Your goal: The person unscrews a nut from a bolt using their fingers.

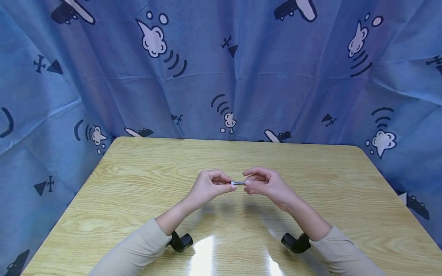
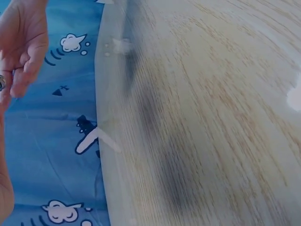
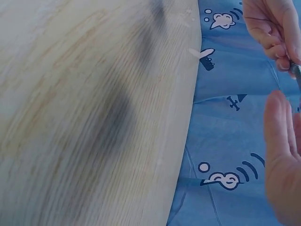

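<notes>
A short, silver metal bolt [image 1: 238, 183] is held level above the table between the two hands. My left hand [image 1: 214, 185] pinches its left end between thumb and fingers. At the other end, the thumb and fingers of my right hand [image 1: 264, 183] grip the bolt, the upper fingers loosely bent. In the right wrist view the grey end of the bolt [image 3: 295, 69] shows at the left hand's fingertips. Only a round metal end [image 2: 1, 83] shows at the edge of the left wrist view.
Beneath the hands lies a wood-grain table [image 1: 155, 161] with bright reflections near its front. A blue patterned curtain [image 1: 200, 57] hangs behind and at both sides. Black wrist devices [image 1: 181, 242] sit at both sleeve cuffs.
</notes>
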A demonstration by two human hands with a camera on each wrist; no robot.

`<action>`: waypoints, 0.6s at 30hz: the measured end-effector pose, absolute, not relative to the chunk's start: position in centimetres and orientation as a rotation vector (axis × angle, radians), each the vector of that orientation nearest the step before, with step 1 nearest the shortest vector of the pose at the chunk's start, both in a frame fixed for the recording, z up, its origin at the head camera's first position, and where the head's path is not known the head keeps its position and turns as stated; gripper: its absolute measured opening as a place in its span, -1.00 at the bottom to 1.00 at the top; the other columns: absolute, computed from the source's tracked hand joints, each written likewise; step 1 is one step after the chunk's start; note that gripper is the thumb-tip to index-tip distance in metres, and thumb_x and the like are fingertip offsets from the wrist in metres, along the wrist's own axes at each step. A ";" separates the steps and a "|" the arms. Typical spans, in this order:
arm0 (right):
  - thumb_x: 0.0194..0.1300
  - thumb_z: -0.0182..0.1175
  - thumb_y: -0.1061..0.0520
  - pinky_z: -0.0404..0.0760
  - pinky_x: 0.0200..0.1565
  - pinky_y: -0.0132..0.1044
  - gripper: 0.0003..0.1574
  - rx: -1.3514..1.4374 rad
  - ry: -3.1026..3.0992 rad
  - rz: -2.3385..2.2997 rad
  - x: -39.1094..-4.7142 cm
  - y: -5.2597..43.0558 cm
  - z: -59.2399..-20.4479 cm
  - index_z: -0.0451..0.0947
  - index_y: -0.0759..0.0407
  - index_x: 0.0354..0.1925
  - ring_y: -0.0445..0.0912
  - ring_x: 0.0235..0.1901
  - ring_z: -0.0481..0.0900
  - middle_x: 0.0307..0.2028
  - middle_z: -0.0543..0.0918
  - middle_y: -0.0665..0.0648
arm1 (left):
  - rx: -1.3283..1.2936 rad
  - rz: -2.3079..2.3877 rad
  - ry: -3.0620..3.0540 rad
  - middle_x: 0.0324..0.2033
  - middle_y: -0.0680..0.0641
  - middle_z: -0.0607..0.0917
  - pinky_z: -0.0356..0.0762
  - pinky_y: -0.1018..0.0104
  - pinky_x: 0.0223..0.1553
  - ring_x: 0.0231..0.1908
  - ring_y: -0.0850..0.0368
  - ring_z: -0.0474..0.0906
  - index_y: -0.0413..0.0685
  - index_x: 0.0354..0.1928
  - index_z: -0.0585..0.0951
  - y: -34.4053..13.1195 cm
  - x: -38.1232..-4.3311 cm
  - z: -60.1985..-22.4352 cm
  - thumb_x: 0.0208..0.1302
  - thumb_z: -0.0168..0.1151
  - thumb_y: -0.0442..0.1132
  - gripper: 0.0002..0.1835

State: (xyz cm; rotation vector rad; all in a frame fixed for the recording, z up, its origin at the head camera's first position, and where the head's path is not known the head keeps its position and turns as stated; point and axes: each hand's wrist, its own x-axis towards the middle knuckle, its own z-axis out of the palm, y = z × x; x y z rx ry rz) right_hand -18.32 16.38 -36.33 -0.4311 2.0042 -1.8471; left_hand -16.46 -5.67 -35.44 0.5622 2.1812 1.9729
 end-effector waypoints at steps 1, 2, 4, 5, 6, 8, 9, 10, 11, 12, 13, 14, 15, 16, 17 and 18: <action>0.31 0.16 0.17 0.64 -0.19 -0.22 -0.54 -0.425 2.000 -1.842 -18.3 16.4 -36.3 0.37 0.51 0.02 -0.11 -0.35 0.64 -0.32 0.60 0.15 | 0.556 1.970 2.181 -0.42 -0.09 0.68 0.62 0.33 -0.31 -0.42 0.23 0.64 -0.37 -0.30 0.64 -5.7 -16.5 -35.5 0.08 0.34 -0.44 -0.86; 0.33 0.14 0.14 0.64 -0.20 -0.21 -0.54 -0.423 2.000 -1.834 -18.3 16.4 -36.3 0.38 0.53 0.00 -0.11 -0.37 0.64 -0.35 0.61 0.15 | 0.551 1.968 2.182 -0.42 -0.09 0.68 0.62 0.33 -0.31 -0.42 0.23 0.64 -0.37 -0.30 0.64 -5.7 -16.5 -35.5 0.07 0.34 -0.43 -0.85; 0.34 0.12 0.14 0.65 -0.22 -0.22 -0.57 -0.423 2.008 -1.822 -18.4 16.4 -36.4 0.41 0.54 -0.05 -0.12 -0.40 0.64 -0.39 0.63 0.16 | 0.541 1.961 2.186 -0.41 -0.08 0.68 0.62 0.32 -0.31 -0.41 0.22 0.64 -0.36 -0.29 0.64 -5.6 -16.6 -35.5 0.07 0.34 -0.43 -0.85; 0.33 0.14 0.17 0.64 -0.22 -0.22 -0.60 -0.435 2.014 -1.821 -18.4 16.4 -36.4 0.44 0.54 -0.08 -0.11 -0.39 0.64 -0.39 0.63 0.15 | 0.538 1.957 2.190 -0.41 -0.09 0.68 0.62 0.31 -0.30 -0.41 0.20 0.65 -0.35 -0.29 0.64 -5.6 -16.6 -35.6 0.07 0.35 -0.42 -0.85; 0.30 0.16 0.21 0.64 -0.21 -0.23 -0.66 -0.448 2.018 -1.826 -18.4 16.5 -36.5 0.46 0.51 -0.11 -0.12 -0.38 0.64 -0.37 0.64 0.17 | 0.545 1.958 2.192 -0.41 -0.08 0.69 0.62 0.31 -0.30 -0.41 0.19 0.65 -0.34 -0.30 0.65 -5.6 -16.8 -36.0 0.07 0.35 -0.41 -0.85; 0.23 0.22 0.27 0.63 -0.18 -0.25 -0.65 -0.463 2.025 -1.842 -18.4 16.6 -36.6 0.47 0.48 -0.07 -0.13 -0.33 0.64 -0.30 0.63 0.16 | 0.557 1.964 2.193 -0.41 -0.09 0.69 0.62 0.29 -0.31 -0.40 0.17 0.66 -0.31 -0.30 0.65 -5.7 -17.2 -36.6 0.06 0.37 -0.39 -0.84; 0.20 0.24 0.28 0.62 -0.16 -0.25 -0.60 -0.468 2.032 -1.846 -18.4 16.6 -36.6 0.45 0.47 -0.03 -0.13 -0.30 0.64 -0.26 0.62 0.16 | 0.563 1.965 2.194 -0.41 -0.10 0.69 0.63 0.29 -0.31 -0.40 0.15 0.66 -0.30 -0.30 0.66 -5.7 -17.3 -37.0 0.06 0.38 -0.37 -0.84; 0.19 0.25 0.28 0.62 -0.14 -0.24 -0.57 -0.470 2.036 -1.846 -18.4 16.7 -36.6 0.44 0.45 0.01 -0.10 -0.27 0.64 -0.26 0.61 0.16 | 0.571 1.970 2.193 -0.41 -0.10 0.69 0.63 0.28 -0.31 -0.40 0.14 0.66 -0.29 -0.31 0.66 -5.7 -17.5 -37.3 0.05 0.39 -0.36 -0.83; 0.21 0.25 0.25 0.62 -0.14 -0.24 -0.53 -0.467 2.042 -1.840 -18.4 16.7 -36.6 0.42 0.45 0.04 -0.09 -0.27 0.64 -0.25 0.60 0.17 | 0.576 1.975 2.191 -0.41 -0.10 0.69 0.63 0.28 -0.31 -0.40 0.13 0.66 -0.28 -0.31 0.66 -5.7 -17.7 -37.7 0.05 0.39 -0.34 -0.83; 0.23 0.23 0.22 0.62 -0.15 -0.24 -0.51 -0.459 2.043 -1.833 -18.4 16.7 -36.5 0.40 0.46 0.06 -0.10 -0.28 0.64 -0.25 0.60 0.18 | 0.582 1.980 2.188 -0.41 -0.09 0.69 0.63 0.28 -0.32 -0.40 0.13 0.66 -0.26 -0.31 0.66 -5.7 -17.8 -38.0 0.05 0.40 -0.33 -0.82; 0.26 0.21 0.19 0.63 -0.16 -0.23 -0.49 -0.450 2.044 -1.822 -18.4 16.6 -36.5 0.38 0.50 0.08 -0.09 -0.29 0.64 -0.28 0.61 0.15 | 0.577 1.981 2.187 -0.41 -0.10 0.69 0.63 0.27 -0.31 -0.40 0.12 0.66 -0.27 -0.31 0.66 -5.7 -17.8 -38.0 0.05 0.40 -0.33 -0.82; 0.29 0.18 0.16 0.63 -0.18 -0.22 -0.48 -0.446 2.045 -1.810 -18.4 16.6 -36.4 0.38 0.52 0.07 -0.08 -0.32 0.65 -0.31 0.62 0.16 | 0.575 1.980 2.186 -0.40 -0.10 0.69 0.63 0.27 -0.31 -0.39 0.12 0.66 -0.26 -0.31 0.66 -5.7 -17.8 -38.0 0.05 0.40 -0.32 -0.82; 0.32 0.15 0.14 0.64 -0.20 -0.21 -0.50 -0.442 2.042 -1.803 -18.4 16.5 -36.4 0.39 0.53 0.04 -0.08 -0.34 0.65 -0.34 0.62 0.16 | 0.574 1.981 2.184 -0.40 -0.10 0.69 0.63 0.26 -0.30 -0.39 0.11 0.67 -0.27 -0.31 0.66 -5.7 -17.8 -38.0 0.05 0.40 -0.32 -0.82; 0.34 0.13 0.13 0.64 -0.21 -0.21 -0.53 -0.440 2.039 -1.800 -18.4 16.5 -36.5 0.41 0.54 0.00 -0.08 -0.36 0.65 -0.37 0.63 0.16 | 0.572 1.982 2.181 -0.40 -0.10 0.69 0.63 0.26 -0.30 -0.39 0.11 0.67 -0.27 -0.31 0.66 -5.7 -17.8 -38.0 0.05 0.39 -0.32 -0.82; 0.34 0.13 0.15 0.64 -0.21 -0.22 -0.55 -0.443 2.034 -1.806 -18.4 16.5 -36.5 0.43 0.56 -0.02 -0.11 -0.37 0.65 -0.37 0.64 0.15 | 0.572 1.980 2.182 -0.40 -0.10 0.69 0.63 0.25 -0.30 -0.39 0.11 0.67 -0.27 -0.30 0.66 -5.7 -17.8 -38.0 0.05 0.39 -0.33 -0.82; 0.32 0.14 0.18 0.64 -0.21 -0.23 -0.58 -0.448 2.032 -1.813 -18.3 16.5 -36.5 0.44 0.57 -0.05 -0.13 -0.37 0.64 -0.37 0.64 0.13 | 0.573 1.979 2.183 -0.40 -0.10 0.69 0.63 0.25 -0.30 -0.39 0.11 0.67 -0.27 -0.30 0.66 -5.7 -17.8 -38.0 0.05 0.39 -0.33 -0.82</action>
